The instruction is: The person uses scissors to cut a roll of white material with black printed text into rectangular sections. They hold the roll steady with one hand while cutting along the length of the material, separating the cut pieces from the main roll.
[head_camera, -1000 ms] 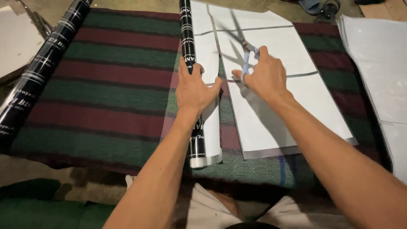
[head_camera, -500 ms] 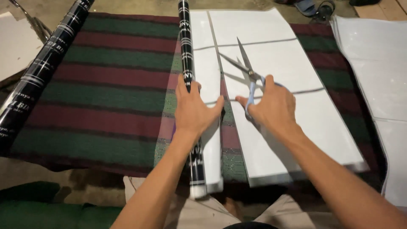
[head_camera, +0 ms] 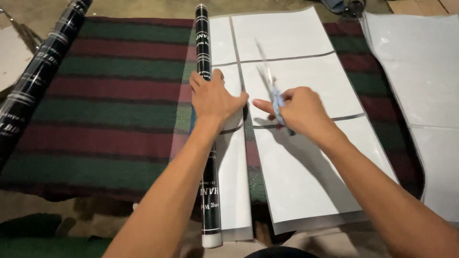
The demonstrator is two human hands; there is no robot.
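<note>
Head view: right hand [head_camera: 302, 111] gripped around the pale blue handles of the scissors [head_camera: 268, 81]. Blades are blurred, metal, long axis running away from the person, tips toward the far edge of the blanket [head_camera: 105, 114]. Scissors sit over the white sheet [head_camera: 306, 71], which is smooth, flat and cut along grey lines into rectangles. Left hand [head_camera: 213, 98] flat, fingers spread, pressing the black roll [head_camera: 206, 143] and the narrow white strip beside it. Roll is a glossy cylinder, lying lengthwise near-to-far. Blanket is woven, with red and green stripes. Second black roll [head_camera: 38, 76] at its left edge.
</note>
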